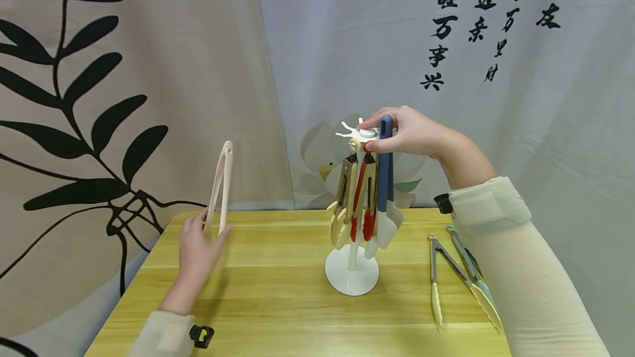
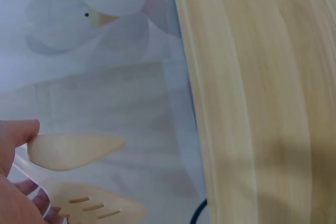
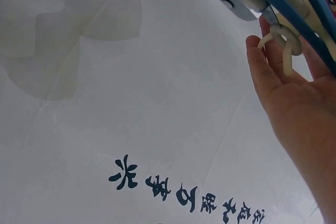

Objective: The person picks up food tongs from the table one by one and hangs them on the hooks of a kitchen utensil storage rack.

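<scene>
My left hand (image 1: pixel 195 249) holds a pair of beige tongs (image 1: pixel 227 180) near the table's left side, hinge end up. In the left wrist view their heads show, one a solid blade (image 2: pixel 76 151), the other a slotted turner (image 2: pixel 97 203). My right hand (image 1: pixel 404 130) grips the hooked top of a white rack (image 1: pixel 352 279). Its thumb crosses a blue-handled pair of tongs (image 1: pixel 382 180), with the tip at a red ring, while the fingers reach over the hub. Cream tongs (image 1: pixel 342 219) and red tongs (image 1: pixel 369 223) hang beside the blue pair.
On the wooden table (image 1: pixel 278 280), tongs with cream heads (image 1: pixel 478 291) lie spread at the right, partly under the right forearm. Grey-handled tongs with a teal end (image 1: pixel 466 255) lie against them. A printed curtain (image 1: pixel 218 70) hangs behind the table.
</scene>
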Demonstrator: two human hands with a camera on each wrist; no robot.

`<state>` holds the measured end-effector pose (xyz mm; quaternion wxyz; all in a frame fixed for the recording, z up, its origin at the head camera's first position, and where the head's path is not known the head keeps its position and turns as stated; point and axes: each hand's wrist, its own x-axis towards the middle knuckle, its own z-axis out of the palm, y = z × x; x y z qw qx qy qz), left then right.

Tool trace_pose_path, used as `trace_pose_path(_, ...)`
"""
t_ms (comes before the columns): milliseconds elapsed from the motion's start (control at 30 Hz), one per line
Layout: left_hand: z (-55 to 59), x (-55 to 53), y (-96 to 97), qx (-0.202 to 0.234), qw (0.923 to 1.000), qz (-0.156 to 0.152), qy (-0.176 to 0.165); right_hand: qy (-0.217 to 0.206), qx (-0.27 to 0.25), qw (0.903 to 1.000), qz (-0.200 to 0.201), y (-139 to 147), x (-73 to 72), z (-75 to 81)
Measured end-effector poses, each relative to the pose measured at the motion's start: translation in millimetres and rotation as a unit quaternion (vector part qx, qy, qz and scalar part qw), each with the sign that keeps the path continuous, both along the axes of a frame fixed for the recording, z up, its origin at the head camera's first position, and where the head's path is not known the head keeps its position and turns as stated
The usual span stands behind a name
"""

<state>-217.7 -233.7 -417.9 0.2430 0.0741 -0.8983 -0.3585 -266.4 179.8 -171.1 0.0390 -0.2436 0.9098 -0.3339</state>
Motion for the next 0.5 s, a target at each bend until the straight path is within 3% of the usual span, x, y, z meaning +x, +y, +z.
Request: trace_pose_path(500,9.6,-2.6,32.2,0.027,0.9986,-0.024,0.037,-0.005,-0.007,1.0,-0.001,1,-1.1,-0.7)
